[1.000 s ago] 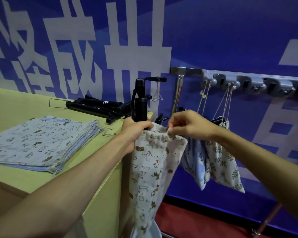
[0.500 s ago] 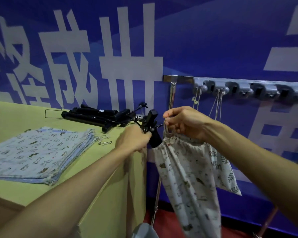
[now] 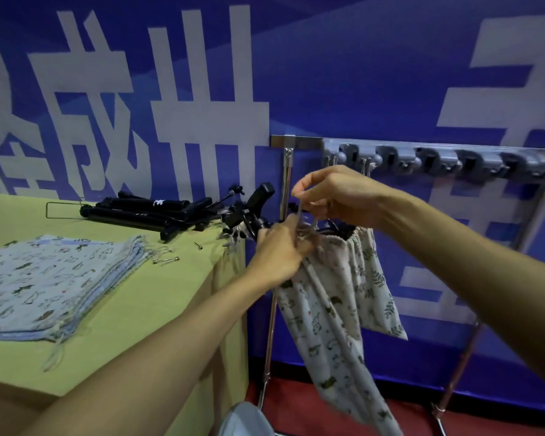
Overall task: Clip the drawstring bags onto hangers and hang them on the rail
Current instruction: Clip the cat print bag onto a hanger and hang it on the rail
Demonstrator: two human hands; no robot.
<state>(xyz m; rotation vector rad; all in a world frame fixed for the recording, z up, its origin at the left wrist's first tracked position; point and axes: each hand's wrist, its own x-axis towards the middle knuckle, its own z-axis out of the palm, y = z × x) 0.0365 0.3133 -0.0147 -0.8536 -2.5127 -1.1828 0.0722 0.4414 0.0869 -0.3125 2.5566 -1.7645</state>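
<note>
A white animal-print drawstring bag (image 3: 328,313) hangs in front of me, just right of the table's corner. My left hand (image 3: 280,250) grips its gathered top edge together with a black clip hanger (image 3: 258,202) that sticks up to the left. Above it, my right hand (image 3: 334,196) pinches the bag's drawstring and holds it up. A leaf-print bag (image 3: 381,287) hangs behind by its cords from the grey hook rail (image 3: 438,158). A stack of folded print bags (image 3: 57,278) lies on the table at the left.
The yellow-green table (image 3: 158,309) also carries a pile of black hangers (image 3: 145,209) and loose safety pins (image 3: 166,260) near the stack. The rail stands on chrome legs (image 3: 269,338) against a blue wall with white characters. Red floor shows below.
My left hand moved right onto the bag's top edge. The right hand rose a little, lifting the drawstring. The hanger tilted over to the left.
</note>
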